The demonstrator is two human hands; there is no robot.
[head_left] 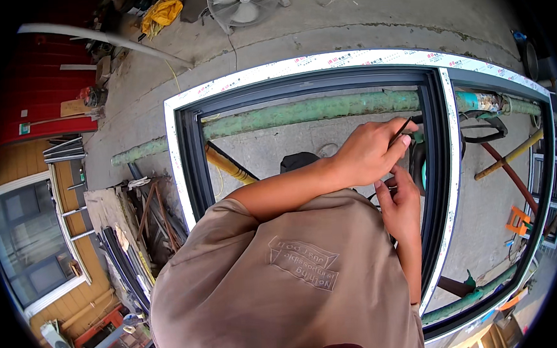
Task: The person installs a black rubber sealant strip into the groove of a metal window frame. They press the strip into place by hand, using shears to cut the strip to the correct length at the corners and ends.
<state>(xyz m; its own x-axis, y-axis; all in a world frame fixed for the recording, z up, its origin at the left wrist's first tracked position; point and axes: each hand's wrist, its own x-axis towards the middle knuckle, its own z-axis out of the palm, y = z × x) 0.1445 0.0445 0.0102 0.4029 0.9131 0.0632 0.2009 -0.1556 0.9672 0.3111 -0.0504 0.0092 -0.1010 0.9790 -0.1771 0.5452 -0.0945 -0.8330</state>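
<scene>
A large window frame [450,184] lies flat below me, its outer faces covered with white printed film and its inner channels dark grey. My left hand [371,147] reaches over the opening beside the dark middle bar. Between its thumb and index finger is pinched a thin black strip [402,130], slanting up toward the bar. Just below, my right hand [401,206] has its fingers curled, thumb close to the index finger. A short dark line shows beside that thumb, but what the fingers hold is hidden.
Green pipes [288,114] run beneath the frame as supports, with a yellow-and-black pole [224,164] at the left. A floor fan [244,2] stands at the far side. Stacked dark profiles [122,258] lean at the left, and an orange stool [518,220] is at the right.
</scene>
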